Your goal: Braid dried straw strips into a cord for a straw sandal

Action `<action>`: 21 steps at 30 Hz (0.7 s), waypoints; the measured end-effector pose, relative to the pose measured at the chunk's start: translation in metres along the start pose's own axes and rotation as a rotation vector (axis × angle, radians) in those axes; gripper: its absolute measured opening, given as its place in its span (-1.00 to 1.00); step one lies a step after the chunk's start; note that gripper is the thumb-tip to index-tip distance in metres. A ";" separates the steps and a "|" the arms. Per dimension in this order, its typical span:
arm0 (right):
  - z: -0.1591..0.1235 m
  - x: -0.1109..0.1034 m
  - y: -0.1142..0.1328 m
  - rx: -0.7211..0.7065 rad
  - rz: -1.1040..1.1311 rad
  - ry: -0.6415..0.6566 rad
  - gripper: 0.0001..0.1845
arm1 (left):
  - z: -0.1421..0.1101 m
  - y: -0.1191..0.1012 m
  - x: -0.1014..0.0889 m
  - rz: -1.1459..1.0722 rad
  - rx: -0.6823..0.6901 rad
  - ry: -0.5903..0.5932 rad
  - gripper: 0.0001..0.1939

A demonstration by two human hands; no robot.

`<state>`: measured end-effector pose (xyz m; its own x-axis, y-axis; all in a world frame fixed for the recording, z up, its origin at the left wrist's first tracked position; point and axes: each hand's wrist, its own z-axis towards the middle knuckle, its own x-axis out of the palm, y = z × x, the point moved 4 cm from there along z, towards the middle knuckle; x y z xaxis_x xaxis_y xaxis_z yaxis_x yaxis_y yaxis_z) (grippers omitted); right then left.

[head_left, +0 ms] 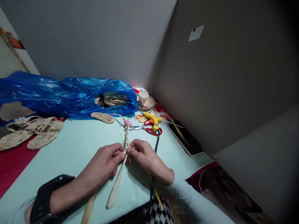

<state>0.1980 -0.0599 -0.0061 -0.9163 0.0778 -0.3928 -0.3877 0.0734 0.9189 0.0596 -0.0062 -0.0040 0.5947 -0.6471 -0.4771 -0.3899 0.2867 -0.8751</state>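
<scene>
My left hand [108, 161] and my right hand [142, 155] meet at the lower end of a straw braid [127, 134], each pinching its dried-leaf strands. One pale flat strand [115, 193] hangs down between the hands toward the table's front edge. Another strand [88, 208] runs out below my left wrist, and a yellowish one [157, 194] trails below my right wrist. At its far end the braid reaches a pink clip [128, 122], beside a woven oval sole [102, 117]. What exactly lies under the fingertips is hidden.
Beyond my hands lie red-handled scissors [153, 131], a yellow glue gun [153, 119] with a black cord, and orange scissors [141, 118]. A blue plastic bag [70, 93] holds dried leaves. Woven sandals [45, 133] sit left, a black tablet-like object [187, 140] right, a cup [143, 97] behind.
</scene>
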 end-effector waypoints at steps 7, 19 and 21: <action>-0.003 0.004 0.001 0.029 0.161 -0.069 -0.84 | -0.011 -0.014 -0.008 0.370 0.160 -0.200 -0.76; 0.000 0.010 -0.009 0.108 0.485 0.048 -0.90 | -0.039 -0.028 0.039 1.059 0.656 -0.216 -0.56; 0.000 0.008 -0.009 0.109 0.482 0.031 -0.89 | -0.038 -0.031 0.029 0.890 0.612 -0.192 -0.66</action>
<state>0.1940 -0.0604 -0.0181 -0.9921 0.0984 0.0783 0.0917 0.1399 0.9859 0.0624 -0.0604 0.0124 0.3941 0.0709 -0.9163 -0.3509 0.9331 -0.0787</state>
